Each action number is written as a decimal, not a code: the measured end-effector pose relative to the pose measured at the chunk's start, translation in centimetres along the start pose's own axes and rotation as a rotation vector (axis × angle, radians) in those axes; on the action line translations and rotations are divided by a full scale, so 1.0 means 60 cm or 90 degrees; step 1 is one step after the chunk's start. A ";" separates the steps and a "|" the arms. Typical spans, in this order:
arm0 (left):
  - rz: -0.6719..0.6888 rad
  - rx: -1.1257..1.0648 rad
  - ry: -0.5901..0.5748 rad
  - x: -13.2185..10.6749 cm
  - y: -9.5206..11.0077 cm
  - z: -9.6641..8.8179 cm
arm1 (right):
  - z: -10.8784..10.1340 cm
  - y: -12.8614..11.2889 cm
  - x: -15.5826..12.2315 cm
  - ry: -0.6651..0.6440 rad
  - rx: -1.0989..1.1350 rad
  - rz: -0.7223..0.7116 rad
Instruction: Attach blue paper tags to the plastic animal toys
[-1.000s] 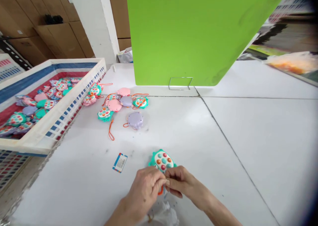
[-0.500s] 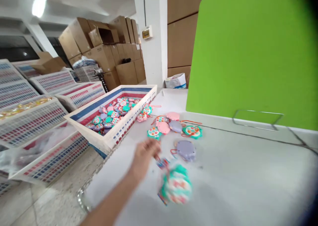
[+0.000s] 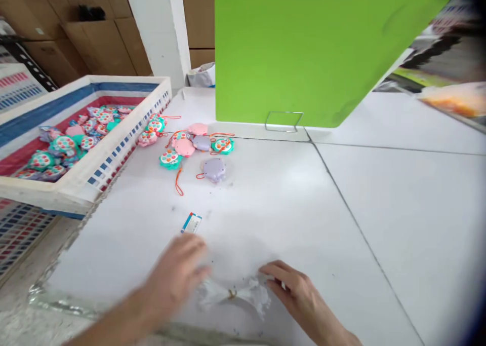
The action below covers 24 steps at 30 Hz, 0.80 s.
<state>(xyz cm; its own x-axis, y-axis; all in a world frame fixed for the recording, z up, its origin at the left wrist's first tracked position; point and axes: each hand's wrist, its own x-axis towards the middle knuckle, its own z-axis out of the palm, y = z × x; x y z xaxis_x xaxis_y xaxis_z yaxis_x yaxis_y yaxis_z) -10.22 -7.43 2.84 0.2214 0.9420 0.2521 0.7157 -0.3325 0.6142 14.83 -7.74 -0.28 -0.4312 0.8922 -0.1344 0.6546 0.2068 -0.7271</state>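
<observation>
My left hand (image 3: 176, 267) is over the near left part of the white table, smeared by motion, thumb apart from its fingers and nothing visible in it. Just beyond its fingers lies a small blue, red and white barcode card (image 3: 192, 224). A bundle of clear plastic bags (image 3: 258, 295), bound at the middle with a brownish band, lies between my hands near the table edge. My right hand (image 3: 298, 293) has thumb and fingers curled at the bundle's right end, pinching it. Farther off lie several turtle-shaped pop toys (image 3: 184, 147) with orange cords and a lilac one (image 3: 214, 169) face down.
At the left, a white plastic basket (image 3: 81, 184) with a striped lining holds many similar toys. A green board (image 3: 296, 47) stands across the back of the white table (image 3: 273, 194), a wire stand (image 3: 284, 128) at its foot. Cardboard boxes (image 3: 93, 44) are stacked behind.
The view has turned right and down. The green toy that hung by my left hand is out of sight. My right hand and the plastic bundle have come into view; my left hand is nearer.
</observation>
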 end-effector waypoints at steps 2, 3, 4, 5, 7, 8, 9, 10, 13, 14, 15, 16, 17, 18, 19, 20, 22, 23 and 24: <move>0.039 0.072 -0.127 -0.038 0.012 0.042 | 0.007 -0.005 0.002 -0.011 -0.033 -0.044; 0.045 0.116 -0.181 -0.052 0.017 0.067 | 0.011 -0.008 0.005 -0.017 -0.046 -0.058; 0.041 0.162 -0.218 -0.063 0.021 0.092 | 0.016 -0.009 0.007 -0.024 -0.061 -0.064; 0.039 0.195 -0.236 -0.070 0.022 0.113 | 0.020 -0.010 0.010 -0.027 -0.075 -0.062; 0.032 0.222 -0.227 -0.074 0.020 0.140 | 0.027 -0.010 0.014 -0.031 -0.096 -0.050; 0.031 0.223 -0.215 -0.073 0.018 0.144 | 0.028 -0.009 0.015 -0.030 -0.103 -0.047; 0.029 0.220 -0.203 -0.072 0.017 0.144 | 0.029 -0.009 0.016 -0.029 -0.110 -0.045; 0.025 0.217 -0.195 -0.070 0.016 0.141 | 0.029 -0.009 0.016 -0.027 -0.114 -0.044; 0.005 0.199 -0.189 -0.066 0.019 0.130 | 0.027 -0.014 0.014 -0.015 -0.126 -0.044; -0.003 0.194 -0.192 -0.066 0.018 0.129 | 0.025 -0.016 0.014 -0.006 -0.131 -0.047; -0.008 0.191 -0.195 -0.068 0.017 0.130 | 0.023 -0.015 0.014 0.005 -0.138 -0.053; -0.008 0.188 -0.198 -0.071 0.014 0.133 | 0.020 -0.012 0.014 0.019 -0.149 -0.057; -0.004 0.184 -0.196 -0.074 0.009 0.136 | 0.015 -0.006 0.015 0.033 -0.163 -0.058; 0.004 0.177 -0.189 -0.079 0.003 0.141 | 0.008 0.004 0.016 0.046 -0.179 -0.054; 0.014 0.168 -0.179 -0.083 -0.004 0.144 | -0.002 0.016 0.016 0.064 -0.195 -0.043; 0.024 0.158 -0.166 -0.086 -0.009 0.147 | -0.015 0.030 0.016 0.091 -0.212 -0.023; 0.032 0.137 -0.138 -0.089 -0.014 0.146 | -0.046 0.056 0.015 0.163 -0.234 0.047; 0.027 0.128 -0.127 -0.087 -0.012 0.142 | -0.060 0.065 0.014 0.203 -0.231 0.088; 0.017 0.115 -0.115 -0.083 -0.005 0.137 | -0.072 0.068 0.013 0.234 -0.213 0.125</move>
<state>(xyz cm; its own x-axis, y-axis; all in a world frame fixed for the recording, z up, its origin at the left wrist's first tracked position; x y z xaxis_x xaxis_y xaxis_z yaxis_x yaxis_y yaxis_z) -6.11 -11.63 -4.73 0.3458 0.9308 0.1184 0.8113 -0.3600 0.4606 19.86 -4.47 -0.44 -0.0735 0.9964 0.0419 0.8896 0.0845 -0.4488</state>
